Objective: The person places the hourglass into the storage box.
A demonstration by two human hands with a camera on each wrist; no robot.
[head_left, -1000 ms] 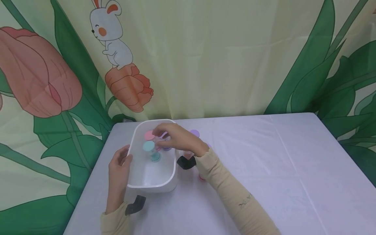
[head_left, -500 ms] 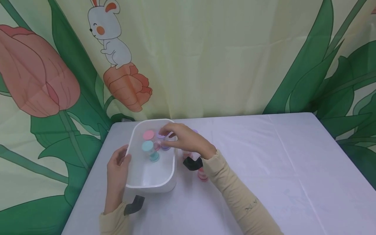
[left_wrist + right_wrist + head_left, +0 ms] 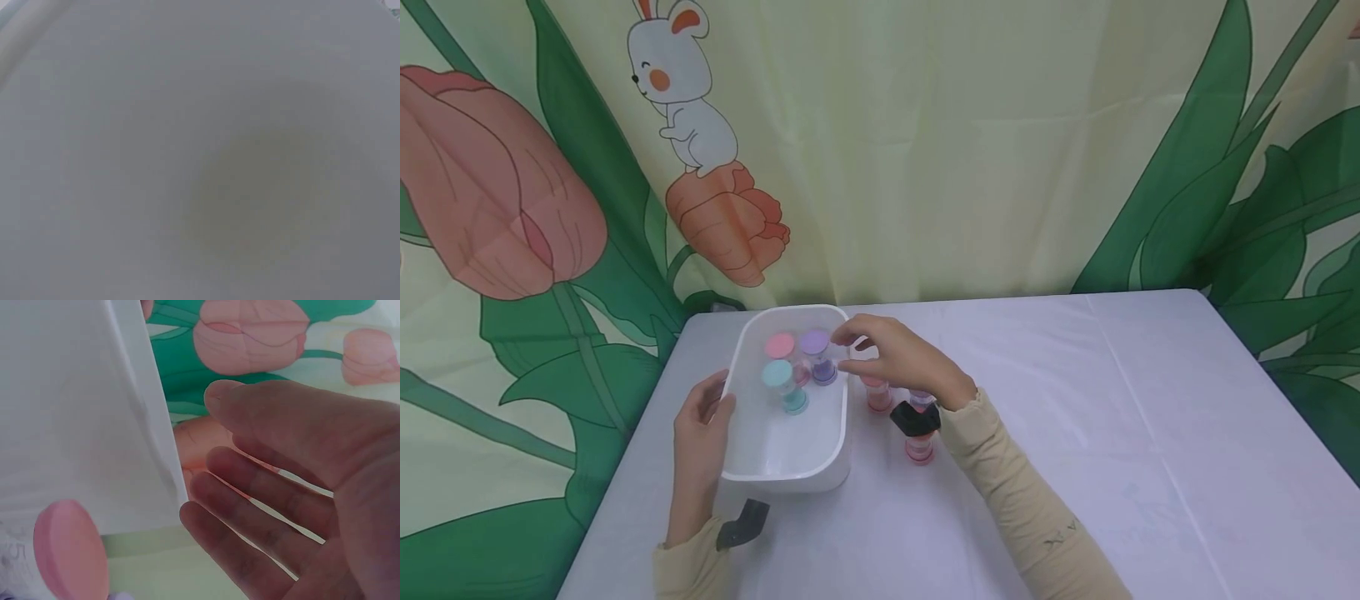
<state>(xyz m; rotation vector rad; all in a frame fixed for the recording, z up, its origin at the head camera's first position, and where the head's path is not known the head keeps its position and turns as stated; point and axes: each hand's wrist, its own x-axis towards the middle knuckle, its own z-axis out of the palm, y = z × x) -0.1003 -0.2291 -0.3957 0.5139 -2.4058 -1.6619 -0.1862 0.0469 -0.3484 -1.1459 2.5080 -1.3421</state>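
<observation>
A white plastic bin (image 3: pixel 775 457) stands at the table's left. My left hand (image 3: pixel 700 425) grips its left wall, thumb at the rim; bare white surface fills the left wrist view. Upright inside are three small sand timers: a pink one (image 3: pixel 780 345), a teal one (image 3: pixel 784 379) and a purple one (image 3: pixel 816 343). Over the bin's right rim hovers my right hand (image 3: pixel 898 358), fingers spread apart and holding nothing. Below it, outside the bin, are a pink-capped timer (image 3: pixel 70 550), another pink timer (image 3: pixel 919 451) and a purple one (image 3: pixel 921 397), partly hidden by the wrist camera.
A white cloth covers the table (image 3: pixel 1075 433). Behind it hangs a curtain (image 3: pixel 962 167) printed with flowers and a rabbit. Black wrist mounts, one on the left wrist (image 3: pixel 743 525) and one on the right (image 3: pixel 916 418), stick out near the bin and timers.
My right hand has drawn back rightward from the purple timer, leaving it standing in the bin. More timers outside the bin have come into sight. My left hand keeps its hold.
</observation>
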